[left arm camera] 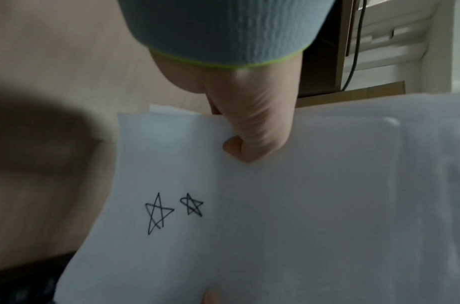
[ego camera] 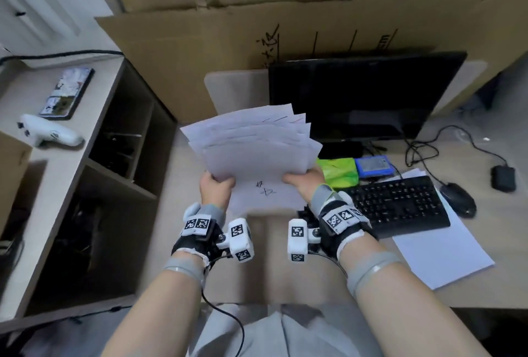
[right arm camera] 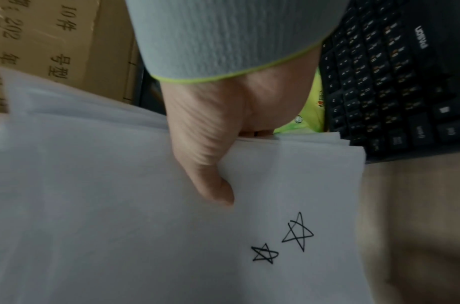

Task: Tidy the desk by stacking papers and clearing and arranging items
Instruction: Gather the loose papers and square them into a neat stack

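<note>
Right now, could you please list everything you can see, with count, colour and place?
papers: several, white, fanned, held above desk
stars: two, black, on top sheet
sheet: one or more, white, under keyboard
keyboard: one, black, desk right
mouse: one, black, right of keyboard
monitor: one, black, desk back
bag: one, green, before monitor
device: one, blue, beside bag
boxes: several, brown, behind
shelf: one, beige, left
left hand: grips papers
right hand: grips papers

hands (ego camera: 260, 185) gripping fanned papers (ego camera: 254, 145), apparently above desk (ego camera: 428, 293)
</note>
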A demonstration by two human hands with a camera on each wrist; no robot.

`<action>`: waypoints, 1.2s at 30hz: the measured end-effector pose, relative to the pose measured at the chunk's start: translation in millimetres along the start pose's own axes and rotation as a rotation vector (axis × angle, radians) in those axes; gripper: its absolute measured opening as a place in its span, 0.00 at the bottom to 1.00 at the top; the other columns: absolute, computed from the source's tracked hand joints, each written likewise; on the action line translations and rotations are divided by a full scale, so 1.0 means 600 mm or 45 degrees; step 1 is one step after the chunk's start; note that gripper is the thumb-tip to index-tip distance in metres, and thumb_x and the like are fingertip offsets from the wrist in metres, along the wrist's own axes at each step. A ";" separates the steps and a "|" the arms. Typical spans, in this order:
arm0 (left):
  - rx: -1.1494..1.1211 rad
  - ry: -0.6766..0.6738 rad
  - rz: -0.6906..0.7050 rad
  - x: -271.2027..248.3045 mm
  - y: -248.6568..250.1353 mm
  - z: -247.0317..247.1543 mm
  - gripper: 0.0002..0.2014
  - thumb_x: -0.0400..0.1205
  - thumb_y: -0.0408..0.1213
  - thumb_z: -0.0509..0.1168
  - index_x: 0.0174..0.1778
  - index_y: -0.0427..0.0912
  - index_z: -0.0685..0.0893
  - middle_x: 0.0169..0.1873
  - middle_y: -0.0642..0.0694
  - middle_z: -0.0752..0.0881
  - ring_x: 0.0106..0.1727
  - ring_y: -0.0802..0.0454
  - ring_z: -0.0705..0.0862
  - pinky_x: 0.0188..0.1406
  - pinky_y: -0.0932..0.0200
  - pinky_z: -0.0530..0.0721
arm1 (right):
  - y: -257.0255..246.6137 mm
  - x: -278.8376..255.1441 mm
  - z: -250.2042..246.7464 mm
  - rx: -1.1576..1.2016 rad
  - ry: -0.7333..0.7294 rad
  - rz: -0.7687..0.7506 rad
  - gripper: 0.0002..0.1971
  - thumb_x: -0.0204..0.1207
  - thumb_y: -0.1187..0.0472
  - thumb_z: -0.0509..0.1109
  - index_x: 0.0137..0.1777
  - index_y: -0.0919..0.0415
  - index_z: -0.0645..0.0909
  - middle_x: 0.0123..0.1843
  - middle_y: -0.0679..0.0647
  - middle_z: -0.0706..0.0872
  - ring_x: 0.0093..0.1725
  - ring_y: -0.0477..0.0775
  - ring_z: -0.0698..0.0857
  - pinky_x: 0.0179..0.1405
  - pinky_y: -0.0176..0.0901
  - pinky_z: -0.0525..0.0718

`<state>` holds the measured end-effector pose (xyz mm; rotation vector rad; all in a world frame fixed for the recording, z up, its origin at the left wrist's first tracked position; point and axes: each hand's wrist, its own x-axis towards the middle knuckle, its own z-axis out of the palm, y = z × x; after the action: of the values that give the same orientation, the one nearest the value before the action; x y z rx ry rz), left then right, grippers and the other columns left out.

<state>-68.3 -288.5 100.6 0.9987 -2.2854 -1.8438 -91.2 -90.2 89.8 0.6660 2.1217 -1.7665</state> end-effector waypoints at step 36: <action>-0.102 -0.180 -0.171 0.016 -0.053 -0.012 0.05 0.74 0.27 0.69 0.41 0.40 0.82 0.31 0.51 0.81 0.36 0.48 0.77 0.32 0.61 0.74 | 0.014 -0.070 -0.003 -0.128 0.070 0.049 0.13 0.72 0.60 0.79 0.56 0.61 0.87 0.51 0.56 0.90 0.48 0.56 0.89 0.52 0.49 0.88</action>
<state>-58.5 -302.2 71.2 1.0677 -2.2483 -2.1050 -51.1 -94.0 104.1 0.7312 2.2028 -1.6271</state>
